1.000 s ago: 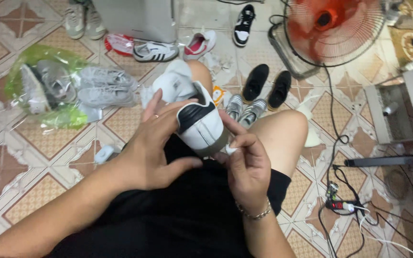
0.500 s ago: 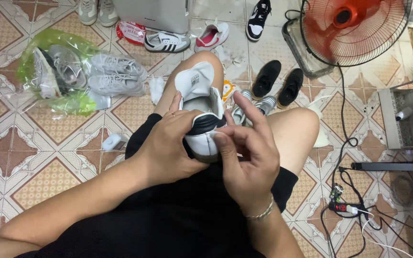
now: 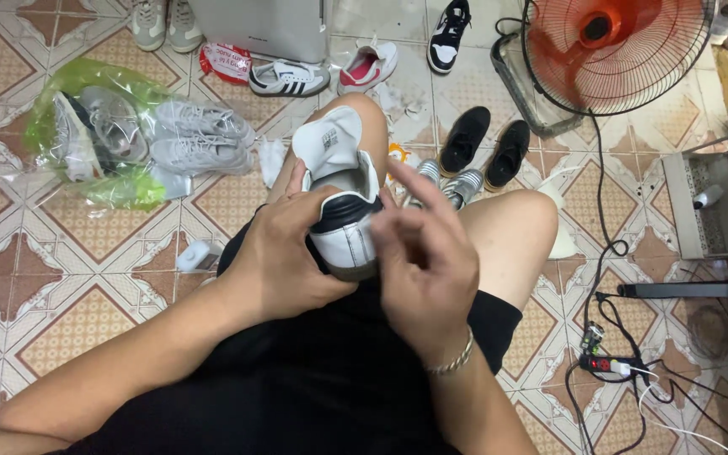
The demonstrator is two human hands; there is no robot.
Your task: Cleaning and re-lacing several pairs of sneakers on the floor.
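Observation:
A white sneaker [image 3: 343, 198] with a black heel tab rests over my lap, heel toward me and tongue pulled up. My left hand [image 3: 284, 253] wraps around its left side and grips it. My right hand [image 3: 427, 261], blurred, hovers at the heel's right edge with fingers spread and touches the shoe; a thin bracelet circles its wrist. I sit on a tiled floor in black shorts, knees bent.
A green plastic bag [image 3: 99, 135] of grey sneakers lies at the left. Black shoes [image 3: 486, 143], a striped sneaker [image 3: 288, 78] and other pairs lie ahead. A red fan [image 3: 617, 46] stands at the upper right, with cables and a power strip [image 3: 608, 364] at the right.
The sneaker has been turned heel-up toward me and lowered into my lap. My right hand has shifted from the shoe's underside to its heel edge, fingers spreading.

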